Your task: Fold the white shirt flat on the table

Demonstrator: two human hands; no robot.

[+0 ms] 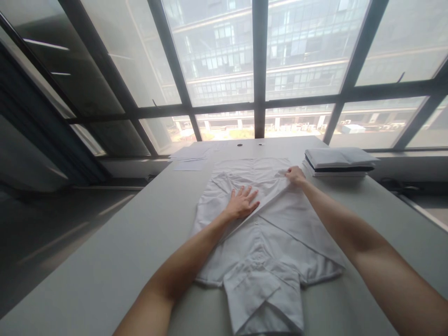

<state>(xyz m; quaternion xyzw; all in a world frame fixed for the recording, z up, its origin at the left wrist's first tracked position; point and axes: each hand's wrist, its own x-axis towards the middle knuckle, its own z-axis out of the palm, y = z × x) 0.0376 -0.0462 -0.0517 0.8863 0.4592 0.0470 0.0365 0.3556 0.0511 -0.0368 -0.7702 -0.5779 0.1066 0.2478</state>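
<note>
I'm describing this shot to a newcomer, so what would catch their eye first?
A white cotton shirt spread on the pale grey table, the left hand pressed flat on it while the right hand pinches a folded edge. Beyond, a stack of folded garments sits below tall dark-framed windows.

an office: long table (105, 261), big windows (217, 56) facing office blocks.

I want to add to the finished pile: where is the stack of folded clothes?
In the head view, the stack of folded clothes sits on the table's far right, beside the white shirt, just beyond the right hand.
</note>
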